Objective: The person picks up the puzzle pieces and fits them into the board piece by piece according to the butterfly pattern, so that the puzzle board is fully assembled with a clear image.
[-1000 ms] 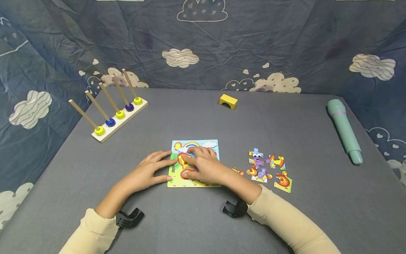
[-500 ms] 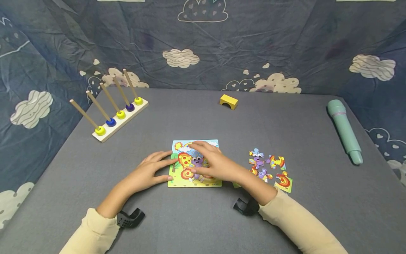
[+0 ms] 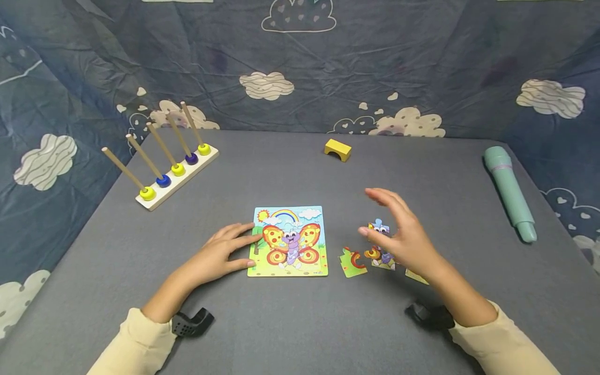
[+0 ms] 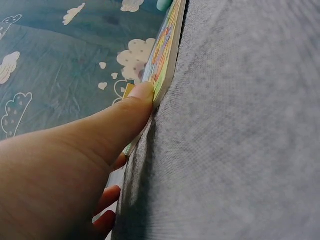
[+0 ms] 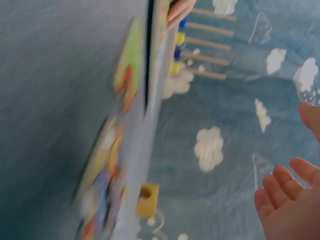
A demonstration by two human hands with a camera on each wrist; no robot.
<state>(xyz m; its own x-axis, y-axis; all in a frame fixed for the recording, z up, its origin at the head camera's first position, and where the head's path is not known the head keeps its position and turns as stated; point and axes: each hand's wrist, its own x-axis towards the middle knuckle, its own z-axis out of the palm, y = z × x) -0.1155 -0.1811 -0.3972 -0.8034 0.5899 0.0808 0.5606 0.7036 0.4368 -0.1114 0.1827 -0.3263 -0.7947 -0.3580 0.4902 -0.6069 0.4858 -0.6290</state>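
- Head view: the left hand (image 3: 221, 253), fingers loosely spread, touches the left edge of the puzzle (image 3: 291, 244), flat on the table (image 3: 290, 323), I'd say to steady it.
- The right hand (image 3: 409, 240), wide and holding nothing, is above loose pieces (image 3: 352, 263), likely kept close for reach.
- Rack (image 3: 174, 183): one ring (image 3: 147, 194) on each peg (image 3: 192, 125).

By the head camera, the tabletop (image 3: 290, 328) is viewed from above its near side, forward and down. From the left wrist, the butterfly puzzle (image 4: 161, 57) is seen very close, nearly edge-on and turned sideways. From the right wrist, the far edge is faced, also sideways, past close puzzle pieces (image 5: 104, 175); the yellow arch block (image 5: 148, 207) and peg stacker (image 3: 177, 169) are shared with the head view.
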